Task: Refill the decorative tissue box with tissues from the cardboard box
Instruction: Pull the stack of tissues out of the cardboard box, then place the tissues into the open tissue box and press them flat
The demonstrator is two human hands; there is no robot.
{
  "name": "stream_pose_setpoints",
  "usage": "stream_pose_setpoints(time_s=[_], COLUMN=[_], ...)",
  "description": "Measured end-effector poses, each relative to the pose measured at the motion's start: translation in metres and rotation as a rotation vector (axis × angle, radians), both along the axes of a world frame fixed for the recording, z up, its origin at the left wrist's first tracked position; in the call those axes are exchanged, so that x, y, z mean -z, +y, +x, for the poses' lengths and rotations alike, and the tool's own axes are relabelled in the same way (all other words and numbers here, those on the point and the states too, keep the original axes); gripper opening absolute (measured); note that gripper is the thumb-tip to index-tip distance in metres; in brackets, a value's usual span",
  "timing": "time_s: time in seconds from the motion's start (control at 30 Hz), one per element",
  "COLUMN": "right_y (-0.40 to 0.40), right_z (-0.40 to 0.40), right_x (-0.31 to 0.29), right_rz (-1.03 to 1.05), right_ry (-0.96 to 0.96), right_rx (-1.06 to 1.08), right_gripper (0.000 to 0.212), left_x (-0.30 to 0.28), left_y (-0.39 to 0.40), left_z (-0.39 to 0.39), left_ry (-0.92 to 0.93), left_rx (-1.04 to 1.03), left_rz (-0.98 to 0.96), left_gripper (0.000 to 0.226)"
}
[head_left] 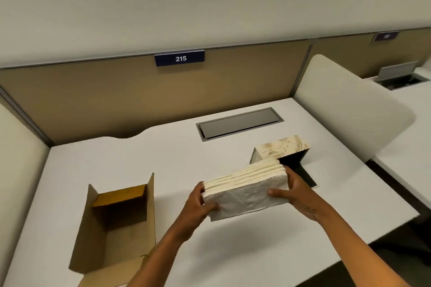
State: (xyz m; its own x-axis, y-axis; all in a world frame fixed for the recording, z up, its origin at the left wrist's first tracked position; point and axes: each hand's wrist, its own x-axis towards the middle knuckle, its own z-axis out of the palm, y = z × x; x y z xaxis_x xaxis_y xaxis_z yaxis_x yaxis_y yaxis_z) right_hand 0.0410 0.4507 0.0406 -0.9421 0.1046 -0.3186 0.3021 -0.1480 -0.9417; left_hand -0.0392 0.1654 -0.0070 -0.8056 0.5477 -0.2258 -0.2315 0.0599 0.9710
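Note:
A thick stack of white tissues (247, 187) is held above the desk between both hands. My left hand (197, 205) grips its left end and my right hand (296, 191) grips its right end. Just behind the stack on the right lies the decorative tissue box (283, 147), cream with a gold pattern, resting on its side with its dark opened end (305, 176) toward the right. The brown cardboard box (121, 223) sits open at the front left, with nothing visible inside it.
A white desk (163, 158) with a grey cable hatch (239, 123) at the back centre. Tan partition panels with a "215" sign (179, 58) stand behind. A white divider (345, 105) rises on the right, and the desk's edge runs along the front right.

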Motion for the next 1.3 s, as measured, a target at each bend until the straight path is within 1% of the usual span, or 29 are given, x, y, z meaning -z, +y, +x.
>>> stream_pose_setpoints(time_s=[0.1, 0.2, 0.4, 0.57, 0.83, 0.93, 1.07, 1.13, 1.3], right_y=[0.03, 0.055, 0.129, 0.189, 0.264, 0.278, 0.289, 0.293, 0.297], right_z=[0.025, 0.036, 0.039, 0.023, -0.025, -0.042, -0.058, -0.063, -0.072], right_x=[0.013, 0.023, 0.045, 0.056, 0.087, 0.096, 0.108, 0.115, 0.141], right_rz=[0.064, 0.11, 0.248, 0.371, 0.533, 0.561, 0.583, 0.59, 0.614], right_ry=[-0.054, -0.081, -0.112, -0.097, -0.088, -0.081, -0.054, -0.045, -0.082], right_rx=[0.016, 0.03, 0.003, -0.07, -0.185, -0.222, -0.254, -0.253, -0.257], right_gripper=[0.075, 0.072, 0.084, 0.082, 0.084, 0.085, 0.096, 0.098, 0.09], left_x=[0.006, 0.012, 0.026, 0.037, 0.06, 0.073, 0.091, 0.098, 0.119], left_y=[0.031, 0.056, 0.126, 0.183, 0.259, 0.277, 0.291, 0.295, 0.304], left_z=[0.002, 0.001, 0.001, 0.003, 0.004, 0.002, -0.004, -0.007, -0.014], left_ry=[0.043, 0.071, 0.161, 0.251, 0.327, 0.334, 0.335, 0.34, 0.331], left_rx=[0.083, 0.132, 0.145, 0.087, -0.074, -0.142, -0.175, -0.184, -0.221], left_rz=[-0.081, -0.126, -0.226, -0.311, -0.425, -0.455, -0.505, -0.524, -0.548], left_gripper=[0.044, 0.049, 0.052, 0.05, 0.049, 0.051, 0.056, 0.058, 0.058])
